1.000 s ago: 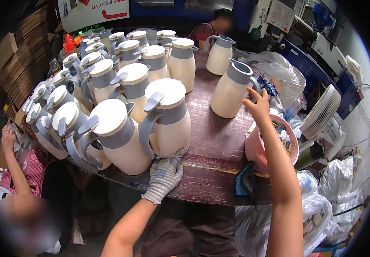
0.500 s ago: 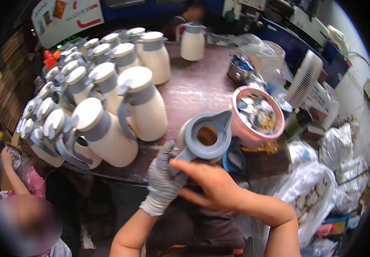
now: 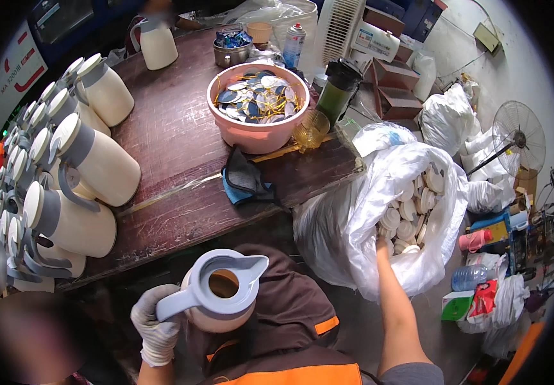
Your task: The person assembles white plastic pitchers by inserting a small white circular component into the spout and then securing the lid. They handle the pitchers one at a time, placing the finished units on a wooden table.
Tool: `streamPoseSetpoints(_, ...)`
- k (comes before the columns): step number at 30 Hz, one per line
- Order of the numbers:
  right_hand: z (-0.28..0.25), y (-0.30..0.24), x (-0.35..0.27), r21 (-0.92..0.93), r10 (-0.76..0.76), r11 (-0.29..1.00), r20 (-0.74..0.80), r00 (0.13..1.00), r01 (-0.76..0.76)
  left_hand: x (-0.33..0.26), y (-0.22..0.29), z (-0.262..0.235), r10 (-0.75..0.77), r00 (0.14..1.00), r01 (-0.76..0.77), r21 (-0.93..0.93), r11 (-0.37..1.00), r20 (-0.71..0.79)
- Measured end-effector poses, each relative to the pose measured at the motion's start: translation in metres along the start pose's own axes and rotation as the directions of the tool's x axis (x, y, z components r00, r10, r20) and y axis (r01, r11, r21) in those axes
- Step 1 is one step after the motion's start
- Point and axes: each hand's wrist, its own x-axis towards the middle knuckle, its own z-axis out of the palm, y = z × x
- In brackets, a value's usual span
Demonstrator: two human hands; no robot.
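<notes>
My left hand [image 3: 156, 324], in a pale work glove, is closed round the handle of a cream jug [image 3: 216, 314] with a grey collar and spout. The jug has no lid, and its round mouth faces up above my lap. Off to the right, my bare right hand [image 3: 383, 249] reaches into a big white plastic sack [image 3: 360, 218] of round white lids [image 3: 406, 228]. The sack's edge and the lids hide its fingers, so I cannot see whether it grips one.
Several lidded jugs [image 3: 100, 154] crowd the left of the dark table [image 3: 161, 109]. A pink tub [image 3: 258, 133] of tagged discs stands there, beside an amber cup [image 3: 312, 131] and a green bottle [image 3: 338, 93]. A dark cloth [image 3: 246, 176] lies at the near edge.
The jug has come off the table edge toward my lap in my left hand. My right hand has left the jug and gone into the sack. The view has turned right.
</notes>
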Motion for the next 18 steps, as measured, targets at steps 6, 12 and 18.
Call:
streamPoseSetpoints(6, 0.047, -0.019, 0.027, 0.575, 0.274, 0.801, -0.104, 0.956, -0.167, -0.003, -0.011, 0.014, -0.015, 0.990, 0.008, 0.050, 0.999, 0.137)
streamPoseSetpoints(12, 0.046, -0.005, 0.049, 0.945, 0.402, 0.322, -0.087, 0.911, -0.052, -0.015, -0.012, 0.018, -0.076, 0.989, 0.072, 0.033, 0.997, 0.130)
streamPoseSetpoints(18, 0.020, 0.079, 0.077, 0.956, 0.359, 0.277, -0.012, 0.933, -0.094, -0.008, -0.016, 0.023, -0.074, 0.975, 0.069, 0.033, 0.997, 0.210)
